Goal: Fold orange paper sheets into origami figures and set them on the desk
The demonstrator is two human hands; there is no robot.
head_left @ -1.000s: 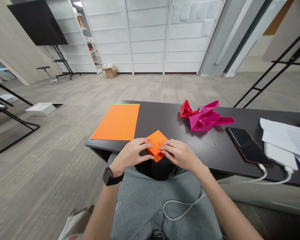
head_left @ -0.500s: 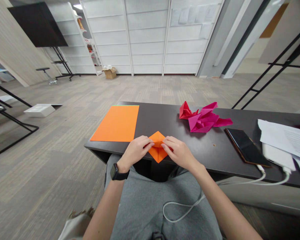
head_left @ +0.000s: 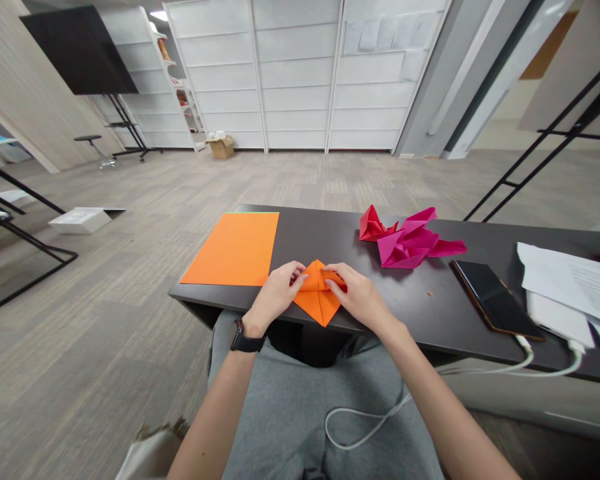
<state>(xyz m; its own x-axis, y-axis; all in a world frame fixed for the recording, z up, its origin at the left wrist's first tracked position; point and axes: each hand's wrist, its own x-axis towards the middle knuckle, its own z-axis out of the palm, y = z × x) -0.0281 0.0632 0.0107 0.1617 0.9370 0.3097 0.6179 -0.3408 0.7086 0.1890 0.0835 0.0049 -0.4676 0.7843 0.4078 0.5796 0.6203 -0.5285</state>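
**Fig. 1. Left hand (head_left: 275, 293), right hand (head_left: 357, 298) and orange origami piece (head_left: 319, 308)**

Your 2 hands stand slightly apart, fingertips on the piece's upper flaps. It lies between them, 1 point toward you, near the front edge of the dark table (head_left: 420, 303). Your thumbs are hidden, so a true pinch cannot be confirmed. The paper should prove light, soft and easily creased; take it by its folded edges. A black smartwatch (head_left: 247, 343) circles your left wrist. Farther out lie a flat orange sheet (head_left: 235, 249), red origami (head_left: 373, 225), magenta origami (head_left: 410, 241), a smartphone (head_left: 495, 309) and printed papers (head_left: 570, 280). Their print is too small to read; no brand shows.
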